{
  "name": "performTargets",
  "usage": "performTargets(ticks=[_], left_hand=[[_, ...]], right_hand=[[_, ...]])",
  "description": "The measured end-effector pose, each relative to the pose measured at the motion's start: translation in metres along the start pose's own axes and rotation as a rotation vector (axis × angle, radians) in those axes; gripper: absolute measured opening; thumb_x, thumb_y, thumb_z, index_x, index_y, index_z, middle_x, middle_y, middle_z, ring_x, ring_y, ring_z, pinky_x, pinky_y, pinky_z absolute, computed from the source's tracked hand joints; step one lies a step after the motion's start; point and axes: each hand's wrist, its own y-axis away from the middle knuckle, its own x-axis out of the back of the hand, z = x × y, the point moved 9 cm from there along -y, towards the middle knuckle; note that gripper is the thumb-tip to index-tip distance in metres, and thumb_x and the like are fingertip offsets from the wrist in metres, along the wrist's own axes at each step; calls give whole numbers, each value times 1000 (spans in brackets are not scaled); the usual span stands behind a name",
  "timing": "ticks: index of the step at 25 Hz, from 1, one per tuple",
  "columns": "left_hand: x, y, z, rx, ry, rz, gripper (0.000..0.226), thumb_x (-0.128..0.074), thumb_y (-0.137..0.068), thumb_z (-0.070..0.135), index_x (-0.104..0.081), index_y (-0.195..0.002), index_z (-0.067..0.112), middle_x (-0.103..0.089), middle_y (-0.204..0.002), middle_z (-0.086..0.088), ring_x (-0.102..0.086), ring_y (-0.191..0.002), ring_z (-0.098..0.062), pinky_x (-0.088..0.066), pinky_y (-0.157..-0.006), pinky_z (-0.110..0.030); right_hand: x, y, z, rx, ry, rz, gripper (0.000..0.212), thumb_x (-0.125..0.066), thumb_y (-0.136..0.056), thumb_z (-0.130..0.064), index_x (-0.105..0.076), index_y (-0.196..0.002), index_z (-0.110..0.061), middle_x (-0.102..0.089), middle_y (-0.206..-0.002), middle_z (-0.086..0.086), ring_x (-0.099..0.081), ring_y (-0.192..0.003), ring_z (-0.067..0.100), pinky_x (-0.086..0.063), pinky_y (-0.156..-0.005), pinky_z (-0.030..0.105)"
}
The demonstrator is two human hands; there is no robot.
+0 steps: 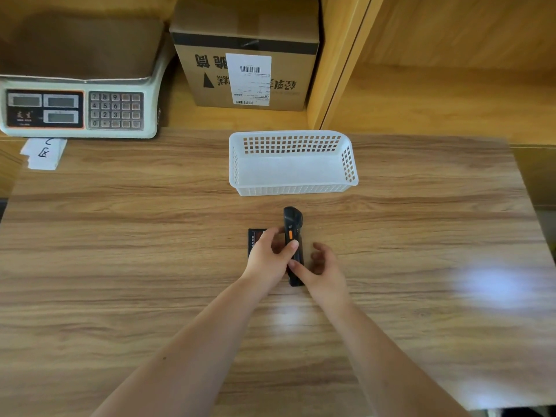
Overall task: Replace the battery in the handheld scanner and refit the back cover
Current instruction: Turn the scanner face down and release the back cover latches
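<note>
Wood-grain tabletop [120,266] below pale shelving. Ten o'clock: weighing scale [78,106], paper slips [43,153]. Twelve o'clock: cardboard box [245,52], empty white basket [293,162]. Centre: battery [254,239] lying flat, reachable; left hand [267,257] grasping handheld scanner [292,233], held on edge, presumably exposing its back; right hand [323,270] loose, thumb bracing it. Approach unobstructed.

Basket [293,188] just beyond; open tabletop [421,251] rightward
</note>
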Motion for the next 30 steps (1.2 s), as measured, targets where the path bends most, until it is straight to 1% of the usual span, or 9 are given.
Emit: performTargets(ticks=[3, 5, 8, 11, 14, 18, 20, 26, 30], left_hand=[[-11, -3, -3, 26, -86, -31, 36, -55, -96, 29, -54, -131, 22, -67, -111, 7, -63, -103, -12, -52, -87, -31], [-17, -3, -7, 40, -116, -27, 38, -53, -97, 25, -52, -135, 19, -67, -114, 5, -62, -104, -13, -50, -86, -29], [-14, -3, -7, 35, -161, 14, 36, -54, -97, 22, -54, -132, 16, -67, -107, 7, -61, -97, -11, -46, -77, -22], [-7, -5, -1, 19, -243, 34, 32, -55, -96, 21, -57, -128, 15, -64, -103, 6, -57, -92, -10, -40, -71, -19], [-7, -13, 6, -38, -337, 27, 17, -56, -94, 20, -65, -108, 15, -67, -96, 2, -60, -86, -14, -39, -60, -17], [-5, -19, 9, -49, -467, 17, 8, -58, -92, 20, -60, -95, 12, -61, -101, -8, -52, -78, -13, -34, -56, -18], [1, -20, 8, -33, -515, 31, 10, -58, -92, 19, -55, -87, 12, -60, -100, -11, -52, -75, -16, -34, -54, -20], [8, -21, 7, -61, -576, 32, 10, -59, -91, 15, -61, -86, 6, -60, -92, -8, -57, -75, -21, -46, -63, -29], [17, -27, 16, -88, -521, 33, 6, -60, -89, 14, -63, -94, 11, -65, -88, -4, -61, -80, -20, -49, -66, -30]], right_hand=[[2, -5, -1, 15, -66, -35, 61, -83, -67, -30, -50, -118, -30, -62, -110, -3, -61, -98, 5, -48, -75, 15], [5, -8, -3, 49, -26, -23, 56, -83, -64, -31, -50, -107, -37, -60, -110, -5, -61, -97, 4, -49, -76, 15], [5, -12, -2, 47, 80, -26, 73, -84, -61, -38, -48, -124, -27, -48, -120, -4, -55, -103, 10, -50, -90, 29], [4, -10, -9, 72, 143, -22, 78, -84, -64, -35, -45, -130, -23, -40, -115, -7, -50, -99, 10, -43, -84, 24], [6, -13, -15, 106, 174, 29, 76, -83, -63, -41, -46, -128, -23, -41, -112, -8, -51, -98, 9, -43, -79, 24], [-1, -21, -24, 132, 229, 48, 79, -79, -62, -48, -45, -130, -25, -42, -112, -8, -51, -100, 11, -46, -78, 26], [-6, -23, -27, 147, 249, 42, 81, -78, -60, -51, -44, -129, -25, -41, -112, -9, -50, -101, 11, -46, -80, 28], [-10, -30, -17, 121, 209, -13, 75, -81, -56, -46, -45, -120, -30, -46, -113, -10, -55, -101, 12, -53, -81, 33], [2, -50, -21, 128, 179, -74, 57, -77, -73, -35, -50, -122, -26, -56, -104, -7, -57, -95, 10, -44, -77, 22]])
